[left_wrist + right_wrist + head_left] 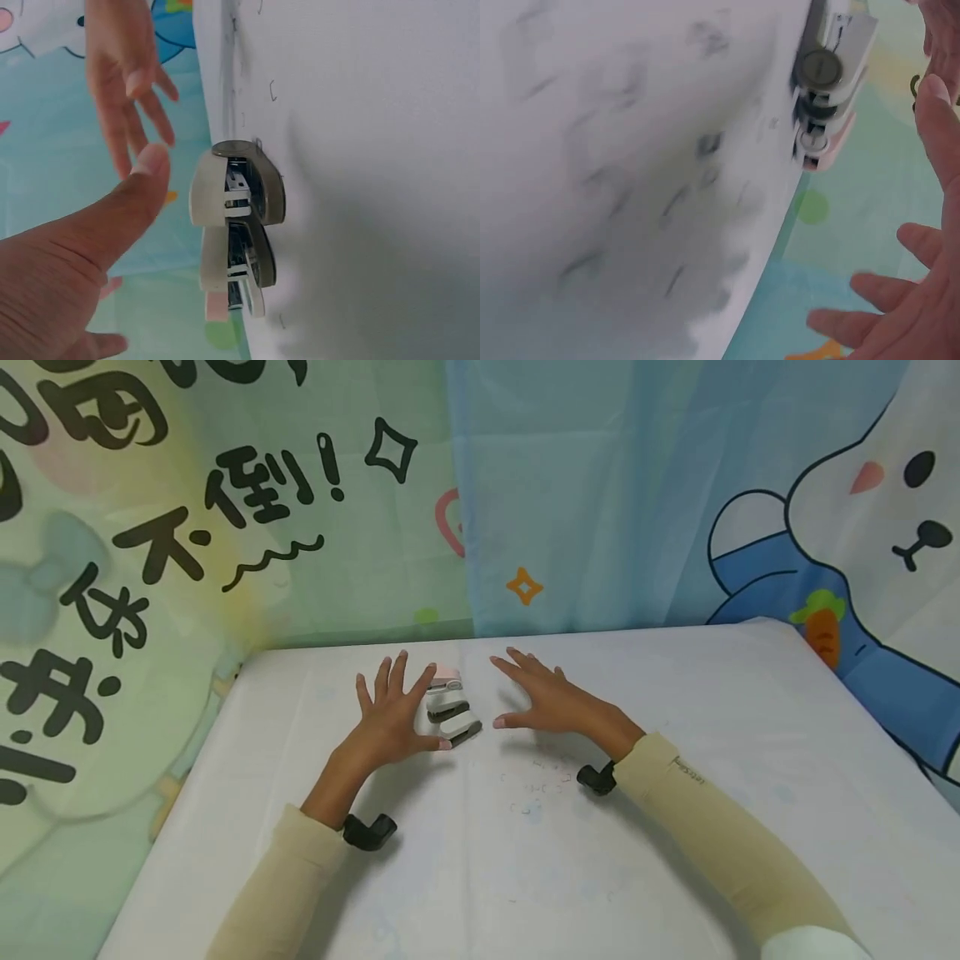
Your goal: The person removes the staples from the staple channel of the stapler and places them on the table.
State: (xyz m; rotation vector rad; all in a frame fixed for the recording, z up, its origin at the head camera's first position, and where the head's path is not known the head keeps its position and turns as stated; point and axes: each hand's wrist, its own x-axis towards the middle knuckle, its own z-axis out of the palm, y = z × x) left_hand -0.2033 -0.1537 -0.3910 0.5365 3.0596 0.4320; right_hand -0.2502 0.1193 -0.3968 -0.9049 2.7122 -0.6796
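Closest to me, two beige sleeves (277,885) reach in over the white tabletop (750,710), each wrist wearing a small black camera (370,832), all on the near side of the row of staplers. A little nearer than that row and off to its right, small dark and reddish bits (566,778) dot the cloth; they look like loose staples, though they are too tiny and blurred for me to swear to it. Just left of the staplers is the left hand (393,718), fingers spread and thumb stretched out, a gap between its thumb and the row. To the right of the row hovers the right hand (551,697), apart from it, its fingers extended too and its thumb held away from them. The staplers lie close together between the hands: the front stapler (467,732), white and grey-brown, then a matching middle stapler (448,711), then a pink-tipped stapler (446,673) at the far end. Beyond the row and the table's back edge hangs a printed backdrop (585,485), dark lettering (258,485) to the staplers' left and a white cartoon animal (862,535) to their right.
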